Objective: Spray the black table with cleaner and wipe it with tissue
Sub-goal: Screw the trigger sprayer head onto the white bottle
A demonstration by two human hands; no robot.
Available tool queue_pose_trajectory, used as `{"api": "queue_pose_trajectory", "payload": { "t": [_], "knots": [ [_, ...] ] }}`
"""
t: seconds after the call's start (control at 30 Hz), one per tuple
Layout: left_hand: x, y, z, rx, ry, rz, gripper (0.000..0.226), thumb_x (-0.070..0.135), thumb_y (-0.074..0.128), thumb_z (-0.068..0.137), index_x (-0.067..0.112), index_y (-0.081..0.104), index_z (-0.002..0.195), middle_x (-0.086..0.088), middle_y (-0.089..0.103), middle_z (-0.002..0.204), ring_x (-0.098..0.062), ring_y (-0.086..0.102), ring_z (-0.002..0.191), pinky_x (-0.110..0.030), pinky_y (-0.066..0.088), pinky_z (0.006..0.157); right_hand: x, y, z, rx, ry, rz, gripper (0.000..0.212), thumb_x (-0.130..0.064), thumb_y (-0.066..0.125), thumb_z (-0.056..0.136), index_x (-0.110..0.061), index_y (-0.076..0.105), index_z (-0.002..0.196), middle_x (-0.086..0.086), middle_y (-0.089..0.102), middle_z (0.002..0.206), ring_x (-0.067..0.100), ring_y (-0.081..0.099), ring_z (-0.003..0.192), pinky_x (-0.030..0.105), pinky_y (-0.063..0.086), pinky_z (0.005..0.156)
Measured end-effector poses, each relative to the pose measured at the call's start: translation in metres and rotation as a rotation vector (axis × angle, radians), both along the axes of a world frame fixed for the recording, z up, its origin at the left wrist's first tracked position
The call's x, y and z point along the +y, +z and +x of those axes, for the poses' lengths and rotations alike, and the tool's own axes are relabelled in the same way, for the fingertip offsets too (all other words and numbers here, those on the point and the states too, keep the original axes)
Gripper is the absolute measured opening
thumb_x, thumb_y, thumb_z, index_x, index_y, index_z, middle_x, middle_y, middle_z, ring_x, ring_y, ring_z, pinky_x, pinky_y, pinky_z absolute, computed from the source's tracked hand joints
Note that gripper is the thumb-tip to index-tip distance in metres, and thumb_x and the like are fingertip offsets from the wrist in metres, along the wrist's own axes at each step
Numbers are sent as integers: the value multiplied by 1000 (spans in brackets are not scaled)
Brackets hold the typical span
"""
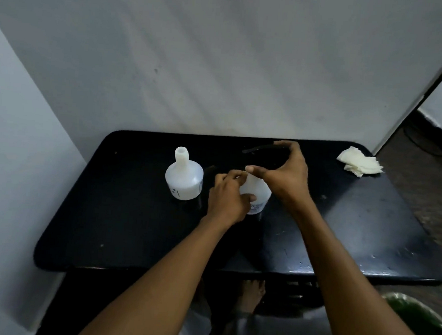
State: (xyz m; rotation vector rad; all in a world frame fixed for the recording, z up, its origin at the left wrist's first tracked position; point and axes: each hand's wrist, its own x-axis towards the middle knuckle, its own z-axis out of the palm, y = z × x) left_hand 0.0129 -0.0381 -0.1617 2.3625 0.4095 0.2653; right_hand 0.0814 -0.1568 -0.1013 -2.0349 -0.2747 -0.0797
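- Left hand (227,195) grips a white bottle (258,196) on the black table (107,211)
- Right hand (283,173) pinches a dark sprayer head (261,150) just above it
- Two bottles; the other (184,176) stands uncapped, left
- One crumpled tissue (360,164) lies far right

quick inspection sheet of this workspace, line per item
surface: black table, scuffed, with pale specks
job's things: two white bottles, one uncapped standing left, the second bottle under the hands; crumpled tissue at far right corner
clutter: nothing seen
hands: left hand grips the second bottle; right hand holds a dark object over it, identity unclear
cables: dark cord on the floor beyond the right side
surroundings: white wall behind, green object at lower right, bare feet under the table
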Motion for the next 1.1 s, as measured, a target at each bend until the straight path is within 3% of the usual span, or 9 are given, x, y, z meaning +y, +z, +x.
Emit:
{"api": "queue_pose_trajectory", "payload": {
  "t": [0.1, 0.17, 0.3, 0.4, 0.47, 0.63, 0.8, 0.93, 1.1],
  "knots": [
    [-1, 1, 1, -12, 8, -11, 54, 33, 73, 81, 23, 57, 132, 3, 46, 136, -26, 47, 126, -44, 44, 101, 8, -1, -5, -14, -39, 59, 75, -36, 100, 57, -27, 54, 116, -14, 62, 99, -1, 64, 80, 6, 47, 61],
    [-2, 0, 2, -20, 10, 0, 54, 32, 73, 81, 23, 57, 131, 3, 48, 135, -25, 45, 127, -45, 45, 99, 12, -4, -6, -49, -81, 115, 66, -31, 101, 57, -25, 57, 106, -15, 64, 84, -9, 66, 69, 3, 46, 54],
    [-2, -1, 5, -13, -2, 29, 54, 33, 71, 82, 25, 57, 133, 8, 49, 138, -23, 38, 130, -46, 44, 99, 5, -1, 0, -45, -33, 132, 55, -17, 96, 64, -25, 60, 106, -10, 67, 100, -1, 65, 97, 6, 48, 72],
    [-2, -2, 7, -6, 6, 38, 54, 33, 71, 82, 24, 57, 134, 8, 49, 138, -22, 37, 130, -47, 44, 100, -2, 3, 6, 10, 38, 85, 60, -13, 92, 68, -23, 60, 119, -2, 65, 117, 17, 62, 114, 35, 56, 98],
    [-3, -2, 9, 4, 0, 53, 56, 34, 71, 84, 21, 56, 136, 10, 48, 141, -21, 35, 130, -46, 43, 101, 0, 4, 1, 19, 4, -7, 76, -23, 93, 66, -21, 53, 130, 4, 59, 129, 24, 53, 126, 44, 47, 108],
    [-6, -3, 11, -3, -3, 68, 55, 34, 69, 85, 18, 56, 136, 10, 48, 141, -21, 35, 130, -45, 42, 101, 9, 16, -19, -266, -441, -134, 86, -49, 91, 53, -16, 44, 117, 7, 48, 119, 26, 48, 109, 33, 38, 85],
    [-6, -3, 12, 5, -20, 89, 46, 27, 66, 88, 11, 58, 131, 5, 47, 144, -24, 34, 134, -45, 44, 98, 16, 16, -31, -203, -304, -103, 78, -43, 95, 59, -18, 39, 107, 0, 57, 98, 20, 60, 85, 33, 50, 72],
    [-8, -3, 9, -29, -23, 115, 49, 22, 63, 88, 22, 52, 136, 4, 46, 147, -28, 35, 130, -43, 46, 90, 22, 1, -35, -188, -281, -139, 64, -23, 89, 66, -14, 44, 110, 6, 67, 100, 26, 68, 89, 35, 56, 71],
    [-7, -2, 9, -32, -27, 114, 50, 20, 64, 85, 18, 54, 135, 5, 49, 143, -27, 37, 128, -41, 46, 88, 28, -9, -32, -208, -277, -107, 50, -40, 85, 75, -12, 60, 107, 6, 68, 104, 24, 67, 95, 33, 54, 78]
  ]
}}
